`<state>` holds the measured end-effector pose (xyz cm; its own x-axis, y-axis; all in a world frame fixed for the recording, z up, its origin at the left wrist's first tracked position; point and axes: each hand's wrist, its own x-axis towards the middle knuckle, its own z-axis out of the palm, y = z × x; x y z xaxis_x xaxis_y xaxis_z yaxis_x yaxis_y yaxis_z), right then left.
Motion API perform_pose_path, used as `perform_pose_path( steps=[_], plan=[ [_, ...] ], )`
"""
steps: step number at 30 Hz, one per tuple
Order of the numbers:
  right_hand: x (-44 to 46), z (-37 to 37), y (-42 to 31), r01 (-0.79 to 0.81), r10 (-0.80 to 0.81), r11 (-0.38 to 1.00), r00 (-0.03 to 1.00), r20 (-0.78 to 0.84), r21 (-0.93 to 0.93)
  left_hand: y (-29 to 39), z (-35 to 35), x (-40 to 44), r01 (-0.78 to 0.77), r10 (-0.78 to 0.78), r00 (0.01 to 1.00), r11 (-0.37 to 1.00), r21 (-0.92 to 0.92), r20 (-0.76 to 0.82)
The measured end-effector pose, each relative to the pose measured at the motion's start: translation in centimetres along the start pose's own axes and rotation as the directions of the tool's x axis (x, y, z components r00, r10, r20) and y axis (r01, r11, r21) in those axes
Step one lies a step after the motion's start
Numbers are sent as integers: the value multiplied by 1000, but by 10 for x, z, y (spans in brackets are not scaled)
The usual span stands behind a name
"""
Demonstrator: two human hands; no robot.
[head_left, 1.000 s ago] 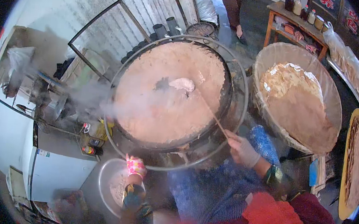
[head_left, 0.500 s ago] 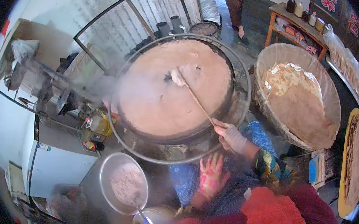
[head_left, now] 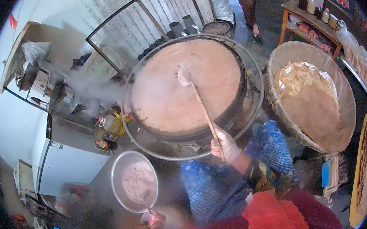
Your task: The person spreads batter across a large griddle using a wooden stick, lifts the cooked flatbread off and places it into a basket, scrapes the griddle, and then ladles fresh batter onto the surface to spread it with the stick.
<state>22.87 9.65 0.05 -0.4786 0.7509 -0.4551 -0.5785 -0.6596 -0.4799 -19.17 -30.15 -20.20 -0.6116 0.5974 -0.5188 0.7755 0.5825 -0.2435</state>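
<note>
My right hand [head_left: 226,146], in a thin translucent glove, is closed round the wooden handle of a batter spreader [head_left: 202,103]. The spreader's batter-coated head rests near the middle of a thin brown sheet of batter [head_left: 162,104] on a large round griddle [head_left: 244,82]. Low in the view, my left hand [head_left: 157,219], in a pink patterned glove, is closed on the handle of a ladle [head_left: 146,200]; its fingers are partly blurred. The ladle's bowl end sits in thick pinkish-brown batter [head_left: 137,183] inside a metal basin [head_left: 116,176].
A metal ring [head_left: 260,99] surrounds the griddle, and steam drifts at its left. To the right stands a large lined basket [head_left: 315,52] of cooked sheets. A round board [head_left: 357,173] holds stacked flatbreads. Oil bottles [head_left: 112,125] stand left. Another person's leg [head_left: 248,11] shows at the back.
My left hand has left my lap and moved down-left to the ladle handle. My right hand has drawn slightly toward me with the spreader. The view has shifted slightly.
</note>
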Motion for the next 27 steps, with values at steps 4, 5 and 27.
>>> perform_pose_path(
  steps=[4,5,27],
  plan=[
    [-21,4,15,267,-249,958,956,-153,105,37,-62,-63,244,-244,969,938,-245,32],
    [-20,3,16,283,-271,958,944,-191,41,48,-69,-72,254,-262,965,918,-304,14],
    [26,11,4,10,-10,991,1000,2,-137,231,-349,-77,-399,54,873,-492,-774,-484]
  ],
)
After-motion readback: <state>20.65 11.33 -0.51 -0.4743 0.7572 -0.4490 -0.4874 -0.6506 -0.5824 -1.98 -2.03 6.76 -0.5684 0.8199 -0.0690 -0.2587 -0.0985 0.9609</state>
